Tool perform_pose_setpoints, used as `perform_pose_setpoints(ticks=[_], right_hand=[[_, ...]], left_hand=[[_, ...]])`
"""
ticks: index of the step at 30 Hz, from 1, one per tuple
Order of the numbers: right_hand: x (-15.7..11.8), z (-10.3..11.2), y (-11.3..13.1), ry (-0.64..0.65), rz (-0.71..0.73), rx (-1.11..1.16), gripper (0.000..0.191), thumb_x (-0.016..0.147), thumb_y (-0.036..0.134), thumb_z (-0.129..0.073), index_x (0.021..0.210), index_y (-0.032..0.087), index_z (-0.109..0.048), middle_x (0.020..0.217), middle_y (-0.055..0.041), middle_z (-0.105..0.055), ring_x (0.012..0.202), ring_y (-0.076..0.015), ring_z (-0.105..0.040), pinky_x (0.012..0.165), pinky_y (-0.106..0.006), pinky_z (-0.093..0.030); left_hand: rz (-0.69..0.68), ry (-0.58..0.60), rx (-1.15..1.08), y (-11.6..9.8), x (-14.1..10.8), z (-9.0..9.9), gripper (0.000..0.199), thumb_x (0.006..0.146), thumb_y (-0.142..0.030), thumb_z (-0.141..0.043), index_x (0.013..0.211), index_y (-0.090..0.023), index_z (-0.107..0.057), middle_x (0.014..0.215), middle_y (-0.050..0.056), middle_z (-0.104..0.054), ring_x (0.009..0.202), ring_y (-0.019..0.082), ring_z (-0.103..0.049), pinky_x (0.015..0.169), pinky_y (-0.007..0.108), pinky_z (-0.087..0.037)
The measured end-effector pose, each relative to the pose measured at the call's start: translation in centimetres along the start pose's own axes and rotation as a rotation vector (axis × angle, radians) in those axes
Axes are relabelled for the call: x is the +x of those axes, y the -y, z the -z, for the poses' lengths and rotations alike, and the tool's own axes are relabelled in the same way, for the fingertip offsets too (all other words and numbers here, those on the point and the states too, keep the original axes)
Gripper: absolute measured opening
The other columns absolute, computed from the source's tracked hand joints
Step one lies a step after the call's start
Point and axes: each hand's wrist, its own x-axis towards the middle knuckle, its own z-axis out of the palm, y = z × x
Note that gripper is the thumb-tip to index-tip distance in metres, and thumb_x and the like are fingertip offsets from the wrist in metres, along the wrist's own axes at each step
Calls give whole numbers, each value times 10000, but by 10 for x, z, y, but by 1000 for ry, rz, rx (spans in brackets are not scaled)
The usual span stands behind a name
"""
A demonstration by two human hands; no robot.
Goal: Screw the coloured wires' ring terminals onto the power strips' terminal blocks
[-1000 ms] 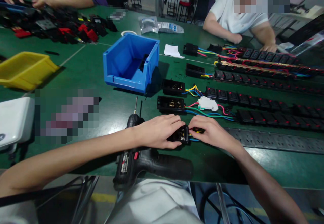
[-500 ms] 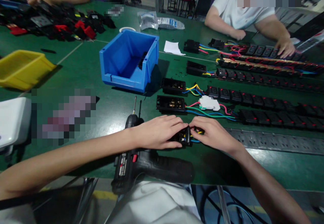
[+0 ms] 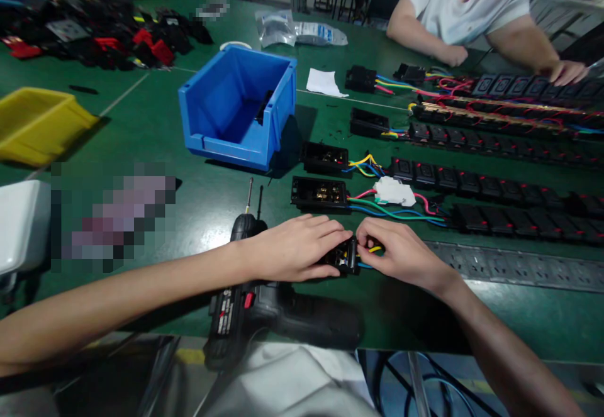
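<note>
My left hand (image 3: 298,248) lies over a small black plastic wiring box (image 3: 348,257), its fingers curled along both sides and gripping it on the table. Metal terminals show inside the box's right end. Just to the right, my right hand (image 3: 404,250) is closed in a pinch at the wires (image 3: 374,250), a yellow one showing by the fingertips. A blue wire leaves the box below them. The fingertips partly hide what they pinch. Under my left forearm lies a black cordless screwdriver (image 3: 231,310), its bit pointing away from me.
Beyond my hands are wired socket strips (image 3: 491,219) with open end boxes (image 3: 319,193). A grey strip (image 3: 495,263) extends right. A blue bin (image 3: 226,146) and yellow bin (image 3: 42,124) stand leftward. Co-workers' hands are at the far side, near a black parts pile (image 3: 108,33).
My right hand has shifted slightly right, its fingertips drawing a little off the box edge. My left hand stays on the box. The far-right co-worker's hand has moved right along a strip.
</note>
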Motion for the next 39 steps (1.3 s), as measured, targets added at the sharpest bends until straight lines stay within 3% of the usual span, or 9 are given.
perform_pose_setpoints(ticks=[10, 23, 27, 30, 33, 36, 37, 39], right_hand=[[0, 1, 0, -45, -14, 2, 116, 902, 245, -477, 979, 206, -555, 870, 4, -601, 760, -89, -533, 692, -209, -375], [-2, 2, 4, -73, 19, -5, 137, 930, 226, -439, 966, 199, -568, 895, -15, -598, 771, -103, -521, 723, -223, -395], [-3, 2, 3, -101, 25, -3, 147, 928, 228, -442, 982, 196, -574, 879, -17, -594, 758, -102, -517, 707, -219, -391], [-3, 2, 3, -116, 37, -7, 133, 912, 213, -456, 962, 184, -576, 849, -14, -590, 728, -98, -508, 676, -211, -382], [-3, 2, 3, -127, 41, 5, 139, 913, 219, -457, 959, 182, -584, 845, -12, -594, 700, -90, -505, 653, -205, -373], [-4, 3, 5, -138, 46, 6, 143, 915, 228, -459, 952, 184, -590, 830, -10, -592, 689, -86, -498, 642, -201, -366], [-4, 3, 5, -139, 49, 5, 143, 916, 229, -459, 948, 183, -590, 828, -9, -591, 690, -86, -496, 641, -199, -364], [-5, 4, 6, -136, 49, 5, 144, 918, 234, -457, 943, 181, -588, 837, -8, -592, 694, -84, -494, 642, -197, -362]], left_hand=[[-2, 2, 6, -1, 0, 1, 573, 949, -475, -448, 1381, -100, -400, 1274, 153, -544, 1131, 255, -532, 969, 371, -441], [-6, -52, 56, -7, -2, 2, 557, 931, -447, -478, 1360, -96, -427, 1256, 151, -554, 1134, 250, -526, 978, 375, -456], [-64, -136, 56, -11, -1, 6, 561, 916, -451, -502, 1356, -113, -425, 1315, 158, -524, 1196, 249, -491, 1012, 385, -447], [-68, -278, 68, -8, -4, 24, 413, 934, -363, -482, 1281, -137, -477, 1267, 138, -552, 1176, 223, -504, 1004, 375, -450], [113, -555, 94, 14, -13, 57, 219, 959, -271, -410, 1101, -154, -528, 1072, 87, -592, 994, 170, -555, 879, 336, -499], [429, -724, 155, 57, -27, 94, 272, 997, -260, -286, 1142, -119, -468, 1106, 73, -540, 966, 130, -520, 863, 311, -494], [501, -683, 173, 75, -31, 104, 303, 1001, -254, -248, 1177, -104, -444, 1144, 77, -530, 991, 126, -508, 882, 309, -488], [623, -422, 234, 110, -35, 117, 349, 990, -271, -268, 1220, -67, -433, 1221, 88, -521, 1029, 133, -487, 990, 361, -435]])
